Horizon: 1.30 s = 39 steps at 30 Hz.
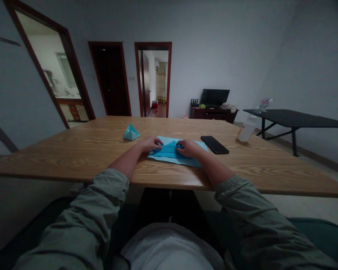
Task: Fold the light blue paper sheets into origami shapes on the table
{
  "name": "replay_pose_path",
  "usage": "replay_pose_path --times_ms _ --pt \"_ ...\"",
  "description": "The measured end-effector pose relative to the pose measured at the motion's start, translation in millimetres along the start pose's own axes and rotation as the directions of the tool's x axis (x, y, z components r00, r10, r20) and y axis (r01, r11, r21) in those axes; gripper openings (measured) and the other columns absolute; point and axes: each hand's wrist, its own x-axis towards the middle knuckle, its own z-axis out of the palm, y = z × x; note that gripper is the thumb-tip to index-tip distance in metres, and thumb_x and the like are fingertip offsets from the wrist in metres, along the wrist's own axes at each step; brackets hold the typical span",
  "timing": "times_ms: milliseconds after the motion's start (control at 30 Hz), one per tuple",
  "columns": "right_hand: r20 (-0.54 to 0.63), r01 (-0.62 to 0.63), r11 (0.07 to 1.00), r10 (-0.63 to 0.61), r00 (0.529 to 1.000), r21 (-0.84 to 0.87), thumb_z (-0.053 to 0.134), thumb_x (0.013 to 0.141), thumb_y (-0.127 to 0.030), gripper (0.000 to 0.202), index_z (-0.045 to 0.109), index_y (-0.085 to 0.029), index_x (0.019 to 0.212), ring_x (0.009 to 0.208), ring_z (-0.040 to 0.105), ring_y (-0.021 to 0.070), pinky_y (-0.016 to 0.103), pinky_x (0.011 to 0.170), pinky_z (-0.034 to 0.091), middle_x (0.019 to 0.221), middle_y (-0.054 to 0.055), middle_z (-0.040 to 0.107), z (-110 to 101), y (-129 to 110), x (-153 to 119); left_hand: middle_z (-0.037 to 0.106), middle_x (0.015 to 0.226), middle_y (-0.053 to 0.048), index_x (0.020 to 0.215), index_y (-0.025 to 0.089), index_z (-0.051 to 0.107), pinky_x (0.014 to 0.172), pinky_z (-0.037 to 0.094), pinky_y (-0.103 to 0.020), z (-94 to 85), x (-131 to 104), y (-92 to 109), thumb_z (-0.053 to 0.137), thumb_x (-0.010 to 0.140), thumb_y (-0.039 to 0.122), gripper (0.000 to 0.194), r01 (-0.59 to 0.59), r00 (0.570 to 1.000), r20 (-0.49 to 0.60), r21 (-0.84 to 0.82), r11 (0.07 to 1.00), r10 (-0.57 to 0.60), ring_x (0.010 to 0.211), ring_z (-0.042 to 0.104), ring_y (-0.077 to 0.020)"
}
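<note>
A folded sheet of bright blue paper with a small peak at its top edge lies over a lighter blue sheet. My left hand grips the folded paper at its left end, fingers curled at the edge. At its right end, my right hand holds it with bent fingers pressed together. Both hands rest low over the sheets. Beyond my left hand stands a small light blue folded paper pyramid.
The wooden table spreads out in front of me. A black phone lies right of the sheets, with a translucent bottle farther right. A dark table stands beyond, and a television is by the far wall.
</note>
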Motion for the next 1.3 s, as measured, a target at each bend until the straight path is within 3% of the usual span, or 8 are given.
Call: replay_pose_path --times_ms 267,333,433,533,733,933,1167,1300 --pt "0.008 -0.027 0.997 0.027 1.0 0.066 0.056 0.081 -0.034 0.032 0.063 -0.023 0.11 0.087 0.062 0.0194 0.025 0.075 0.044 0.103 0.005 0.068 0.9 11.0 1.8 0.067 0.088 -0.002 0.102 0.02 0.067 0.063 0.042 -0.021 -2.9 1.1 -3.1 0.063 0.073 0.044 0.038 0.088 0.996 -0.039 0.297 0.951 -0.08 0.074 0.059 -0.013" --pt "-0.016 -0.02 1.0 0.02 1.0 0.012 0.058 0.079 -0.036 0.031 0.064 -0.022 0.106 0.091 0.061 0.0211 0.027 0.079 0.043 0.103 0.007 0.067 0.0 11.7 2.1 0.067 0.097 -0.003 0.105 0.021 0.066 0.073 0.044 -0.023 1.2 -1.2 4.4 0.059 0.077 0.043 0.037 0.053 0.996 -0.08 0.386 0.921 -0.024 0.084 0.06 -0.0157" --pt "-0.062 -0.029 0.996 0.024 0.998 -0.083 0.062 0.076 -0.04 0.031 0.065 -0.02 0.099 0.095 0.058 0.0235 0.03 0.084 0.042 0.101 0.01 0.065 -0.8 9.7 2.8 0.06 0.121 -0.007 0.113 0.022 0.062 0.095 0.038 -0.03 16.3 -2.9 22.3 0.05 0.083 0.043 0.039 -0.124 0.981 -0.065 0.5 0.857 0.18 0.109 0.054 -0.0213" --pt "-0.086 -0.044 0.993 0.035 0.996 -0.113 0.06 0.075 -0.042 0.031 0.065 -0.02 0.097 0.091 0.059 0.0233 0.031 0.081 0.043 0.098 0.01 0.064 -0.2 6.5 3.2 0.039 0.145 -0.007 0.131 0.022 0.049 0.108 0.025 -0.034 35.7 -0.4 38.3 0.037 0.089 0.049 0.051 -0.229 0.973 0.1 0.478 0.848 0.207 0.131 0.036 -0.0232" --pt "-0.072 -0.046 0.999 0.046 0.996 0.0 0.059 0.077 -0.039 0.026 0.064 -0.02 0.095 0.084 0.061 0.0192 0.025 0.072 0.044 0.095 0.007 0.066 2.3 15.2 4.9 0.013 0.154 -0.01 0.146 0.024 0.022 0.112 0.013 -0.047 45.3 5.4 39.3 0.025 0.09 0.06 0.067 -0.157 0.972 0.224 0.426 0.891 0.064 0.141 0.011 -0.0289" --pt "-0.101 -0.212 0.973 0.221 0.97 0.085 0.06 0.078 -0.036 0.025 0.066 -0.02 0.096 0.081 0.062 0.0181 0.024 0.065 0.044 0.093 0.006 0.069 0.8 24.7 3.9 0.009 0.155 -0.005 0.145 0.034 0.022 0.11 0.011 -0.053 36.4 6.0 32.6 0.023 0.088 0.064 0.064 -0.113 0.974 0.225 0.439 0.891 0.013 0.141 0.008 -0.0315" --pt "-0.068 -0.247 0.936 0.271 0.96 0.249 0.063 0.075 -0.028 0.024 0.066 -0.02 0.098 0.074 0.063 0.0149 0.021 0.061 0.043 0.09 0.004 0.07 2.6 26.8 4.8 0.01 0.155 -0.007 0.145 0.034 0.024 0.109 0.011 -0.054 37.4 8.1 27.3 0.024 0.087 0.065 0.066 -0.117 0.976 0.218 0.431 0.895 0.022 0.141 0.008 -0.0328" --pt "-0.127 -0.225 0.917 0.279 0.952 0.33 0.062 0.074 -0.022 0.022 0.065 -0.019 0.095 0.07 0.061 0.0131 0.02 0.058 0.042 0.086 0.002 0.069 8.7 35.3 8.6 0.011 0.155 -0.006 0.144 0.034 0.025 0.11 0.011 -0.054 36.8 8.0 26.3 0.026 0.086 0.066 0.066 -0.108 0.978 0.208 0.42 0.901 0.02 0.141 0.009 -0.0325"
